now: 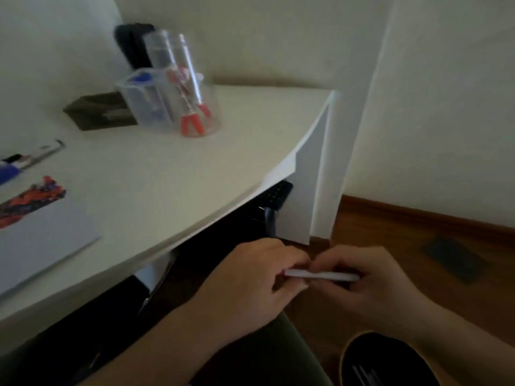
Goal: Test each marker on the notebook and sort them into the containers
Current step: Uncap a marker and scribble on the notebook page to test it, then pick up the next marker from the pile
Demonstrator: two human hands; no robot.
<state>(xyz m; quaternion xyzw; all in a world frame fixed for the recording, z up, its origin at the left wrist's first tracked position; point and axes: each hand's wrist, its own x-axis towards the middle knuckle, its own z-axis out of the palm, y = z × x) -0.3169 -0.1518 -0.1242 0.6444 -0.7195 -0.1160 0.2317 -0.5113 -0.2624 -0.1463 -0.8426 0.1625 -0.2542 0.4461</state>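
In the head view, a white marker (320, 275) is held level below the front edge of the white desk (172, 174), over the lap and the wooden floor (404, 246). The left hand (250, 282) is closed on the marker's left end, which is pinched between thumb and fingertips (295, 263). The right hand (370, 277) is curled around the barrel's right part, so that only the middle stretch is left showing between the two hands. Whether a cap is on cannot be told through the blur. On the desk, two clear containers (167, 104) are seen near the back wall, one with blue-capped markers, one with red-capped ones. The notebook (41, 238) is laid at the desk's left side, and more markers (28, 160) are lying just behind it.
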